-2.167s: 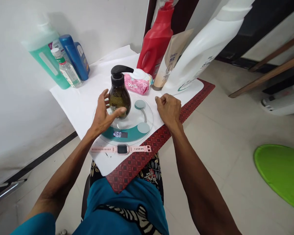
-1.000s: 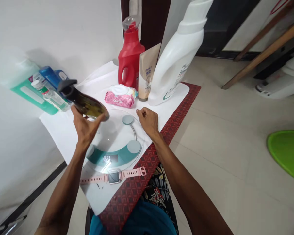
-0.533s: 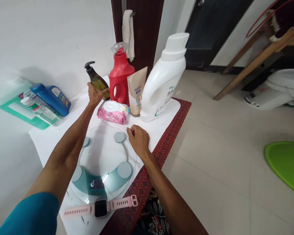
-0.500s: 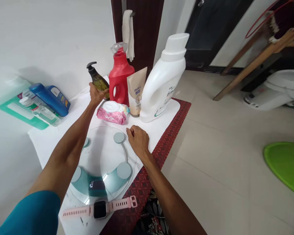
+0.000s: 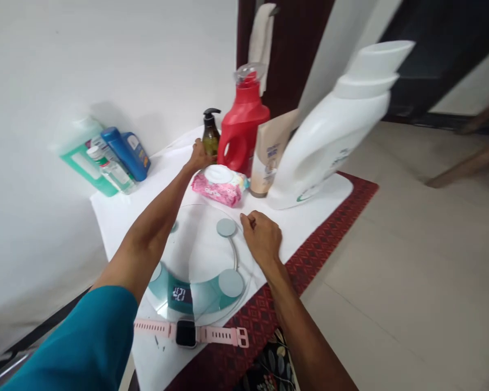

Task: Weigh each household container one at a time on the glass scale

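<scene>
My left hand (image 5: 198, 156) reaches to the back of the white-covered table (image 5: 122, 212) and is wrapped round the base of a dark olive pump bottle (image 5: 210, 136), which stands upright beside a red jug (image 5: 243, 127). My right hand (image 5: 261, 237) rests in a loose fist on the table at the right rim of a round glass scale (image 5: 199, 266), whose display is lit. Nothing shows inside that fist. A pink-strapped smartwatch (image 5: 190, 332) lies flat in front of the scale.
A pink wipes pack (image 5: 220, 185), a beige pouch (image 5: 271, 155) and a big white detergent bottle (image 5: 334, 130) stand behind the scale. Green, clear and blue bottles (image 5: 108, 157) lean on the wall at left. A red patterned mat (image 5: 309, 255) edges the table; tiled floor lies right.
The left hand lifted the pump bottle off the scale, carried it tilted to the back of the table and now has it upright beside the red jug. The right hand stayed put.
</scene>
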